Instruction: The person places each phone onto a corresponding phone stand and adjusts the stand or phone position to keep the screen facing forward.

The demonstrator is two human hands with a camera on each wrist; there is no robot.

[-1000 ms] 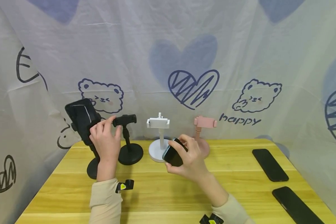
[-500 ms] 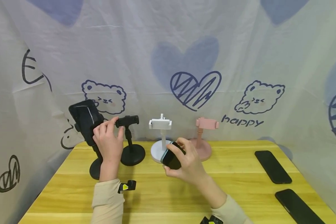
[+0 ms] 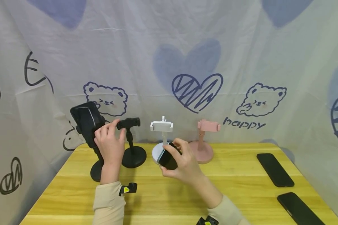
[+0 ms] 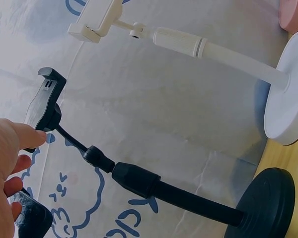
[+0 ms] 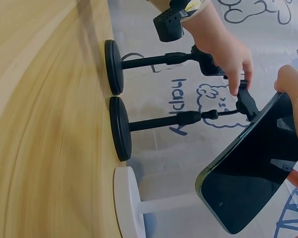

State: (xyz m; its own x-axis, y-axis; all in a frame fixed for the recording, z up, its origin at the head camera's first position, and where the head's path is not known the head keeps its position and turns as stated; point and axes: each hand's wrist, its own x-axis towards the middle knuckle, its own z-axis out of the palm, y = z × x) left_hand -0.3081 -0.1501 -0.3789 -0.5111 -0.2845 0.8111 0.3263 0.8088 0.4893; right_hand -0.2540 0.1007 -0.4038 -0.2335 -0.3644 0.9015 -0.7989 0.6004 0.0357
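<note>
My left hand (image 3: 110, 145) pinches the left end of the clamp on a black phone stand (image 3: 133, 157), thumb below and index finger above. That clamp (image 4: 48, 96) shows at the fingertips in the left wrist view. In my right hand (image 3: 187, 164) is a dark phone (image 5: 253, 168) with a pale edge, gripped by its sides and tilted. It is held up in front of the white stand's base (image 3: 156, 153). Beside my left hand, another black stand (image 3: 96, 171) bears a black phone (image 3: 85, 120) in its holder, partly hidden by the hand.
A white phone stand (image 3: 161, 126) and a pink phone stand (image 3: 209, 126) stand to the right along the back of the wooden table (image 3: 157, 200). Two black phones (image 3: 275, 169) lie flat at the table's right side. A printed curtain (image 3: 146, 62) hangs close behind.
My right hand has shifted a little to the left with the phone. The left hand keeps its pinch on the clamp, and the head view has moved slightly.
</note>
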